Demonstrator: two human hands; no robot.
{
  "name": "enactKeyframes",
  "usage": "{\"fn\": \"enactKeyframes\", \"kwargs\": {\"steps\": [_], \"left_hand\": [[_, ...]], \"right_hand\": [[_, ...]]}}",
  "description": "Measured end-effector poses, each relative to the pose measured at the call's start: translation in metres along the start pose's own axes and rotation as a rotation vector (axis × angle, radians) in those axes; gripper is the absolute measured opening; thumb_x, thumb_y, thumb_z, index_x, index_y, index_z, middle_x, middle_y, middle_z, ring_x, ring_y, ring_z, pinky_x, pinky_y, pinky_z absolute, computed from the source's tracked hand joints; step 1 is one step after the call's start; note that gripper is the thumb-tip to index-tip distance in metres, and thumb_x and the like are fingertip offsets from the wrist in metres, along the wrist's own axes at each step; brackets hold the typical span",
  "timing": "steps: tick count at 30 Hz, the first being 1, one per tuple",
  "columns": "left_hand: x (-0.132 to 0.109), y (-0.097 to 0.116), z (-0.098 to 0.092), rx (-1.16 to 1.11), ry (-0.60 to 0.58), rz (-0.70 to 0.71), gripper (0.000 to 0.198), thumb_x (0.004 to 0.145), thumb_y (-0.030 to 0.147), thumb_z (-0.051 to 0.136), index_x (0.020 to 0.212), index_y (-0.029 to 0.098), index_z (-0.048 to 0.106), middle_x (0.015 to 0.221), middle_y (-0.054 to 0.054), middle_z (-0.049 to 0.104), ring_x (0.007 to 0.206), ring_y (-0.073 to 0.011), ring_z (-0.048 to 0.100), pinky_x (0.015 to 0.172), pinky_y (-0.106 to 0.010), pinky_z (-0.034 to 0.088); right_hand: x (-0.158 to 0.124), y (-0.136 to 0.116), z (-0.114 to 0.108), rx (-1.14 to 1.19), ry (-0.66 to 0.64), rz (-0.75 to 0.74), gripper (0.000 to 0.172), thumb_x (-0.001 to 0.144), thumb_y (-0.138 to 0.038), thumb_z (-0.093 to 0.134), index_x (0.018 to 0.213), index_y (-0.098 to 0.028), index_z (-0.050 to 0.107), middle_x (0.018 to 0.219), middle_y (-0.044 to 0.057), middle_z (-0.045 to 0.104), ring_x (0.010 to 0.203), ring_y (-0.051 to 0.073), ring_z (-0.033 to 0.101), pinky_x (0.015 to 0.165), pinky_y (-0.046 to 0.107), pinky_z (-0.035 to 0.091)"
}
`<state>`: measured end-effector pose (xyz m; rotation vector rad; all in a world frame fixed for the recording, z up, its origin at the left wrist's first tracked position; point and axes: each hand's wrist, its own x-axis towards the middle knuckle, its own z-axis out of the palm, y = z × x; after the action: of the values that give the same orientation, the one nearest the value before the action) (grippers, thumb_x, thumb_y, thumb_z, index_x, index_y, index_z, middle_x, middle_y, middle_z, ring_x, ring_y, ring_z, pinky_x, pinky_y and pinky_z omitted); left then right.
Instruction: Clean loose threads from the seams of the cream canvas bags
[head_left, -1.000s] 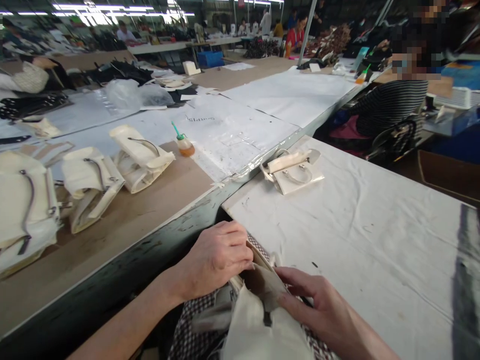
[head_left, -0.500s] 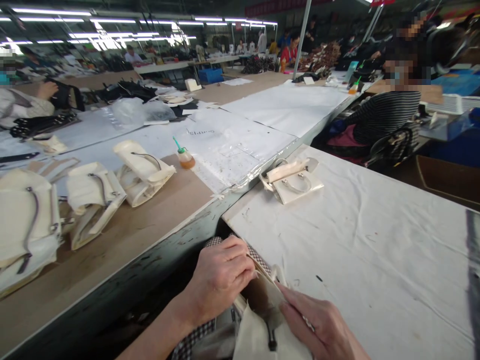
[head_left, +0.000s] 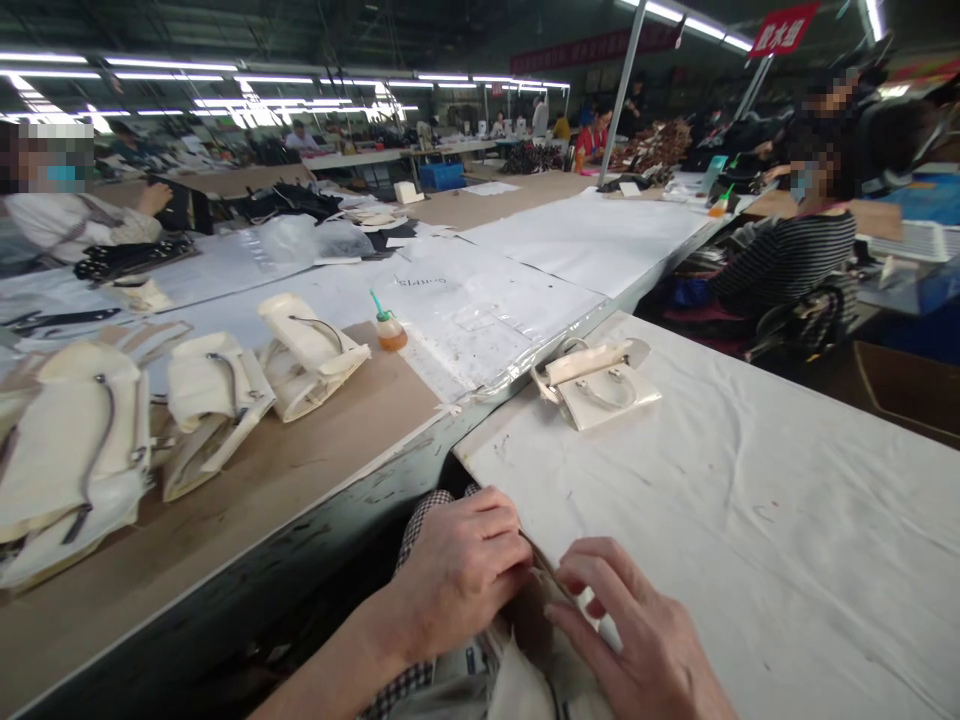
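Bag [head_left: 521,685] between hands [head_left: 465,560], handbag [head_left: 596,395] on right table [head_left: 712,540], bottle [head_left: 391,333] right of bag pieces [head_left: 199,380] on left table [head_left: 322,440]

Gripped the edge of an open cream bag [head_left: 514,688] in the left hand [head_left: 466,560] — had the right hand [head_left: 645,635] at the same edge. Saw a small handled bag [head_left: 600,400] ahead on the white-covered table [head_left: 787,520], and, to the left on brown sheeting [head_left: 315,470], a row of cream bags [head_left: 90,430] near a green-spouted bottle [head_left: 391,335] — plus, to the right, a person in stripes [head_left: 795,255].
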<state>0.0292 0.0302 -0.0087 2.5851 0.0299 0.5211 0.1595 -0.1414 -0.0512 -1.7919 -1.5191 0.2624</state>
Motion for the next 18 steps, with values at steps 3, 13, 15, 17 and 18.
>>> {"fn": "enactKeyframes", "kwargs": {"steps": [3,13,15,17,18], "left_hand": [[0.0,-0.003,-0.007,0.002,-0.076,-0.029,0.018,0.089,0.01,0.064,0.071,0.013,0.062,0.074,-0.003,0.061,0.085,-0.0192,0.056,0.074,-0.028,0.05],[0.0,-0.009,-0.014,0.046,-0.176,-0.047,0.014,0.088,0.011,0.063,0.075,0.016,0.061,0.104,-0.003,0.061,0.089,-0.0162,0.06,0.07,-0.024,0.048],[0.0,-0.011,-0.016,-0.011,-0.16,-0.06,0.011,0.087,0.008,0.062,0.079,0.016,0.063,0.122,-0.005,0.058,0.098,-0.0172,0.062,0.076,-0.024,0.051],[0.001,-0.015,-0.018,-0.087,-0.163,-0.054,0.013,0.087,0.005,0.059,0.081,0.016,0.062,0.13,-0.007,0.056,0.105,-0.0181,0.063,0.082,-0.025,0.052],[0.001,-0.017,-0.02,-0.124,-0.171,-0.042,0.014,0.087,0.003,0.058,0.081,0.015,0.062,0.13,-0.008,0.056,0.105,-0.0178,0.063,0.084,-0.025,0.052]], "right_hand": [[0.002,-0.001,0.002,-0.065,-0.006,-0.028,0.01,0.101,-0.025,0.044,0.1,-0.024,0.054,0.093,0.004,0.063,0.065,0.012,0.065,0.055,0.019,0.054],[0.018,0.005,-0.005,-0.127,-0.07,-0.106,0.014,0.099,-0.023,0.046,0.093,-0.024,0.058,0.088,0.003,0.061,0.067,0.015,0.064,0.055,0.023,0.05],[0.019,0.007,-0.006,-0.119,-0.09,-0.142,0.013,0.098,-0.022,0.047,0.092,-0.024,0.058,0.09,0.003,0.061,0.068,0.014,0.065,0.055,0.022,0.05],[0.019,0.008,-0.005,-0.092,-0.073,-0.147,0.015,0.098,-0.02,0.046,0.09,-0.023,0.059,0.09,0.003,0.061,0.067,0.013,0.064,0.056,0.021,0.051],[0.019,0.009,-0.003,-0.079,-0.059,-0.15,0.016,0.099,-0.02,0.046,0.09,-0.023,0.059,0.09,0.003,0.061,0.067,0.013,0.064,0.057,0.021,0.051]]}}
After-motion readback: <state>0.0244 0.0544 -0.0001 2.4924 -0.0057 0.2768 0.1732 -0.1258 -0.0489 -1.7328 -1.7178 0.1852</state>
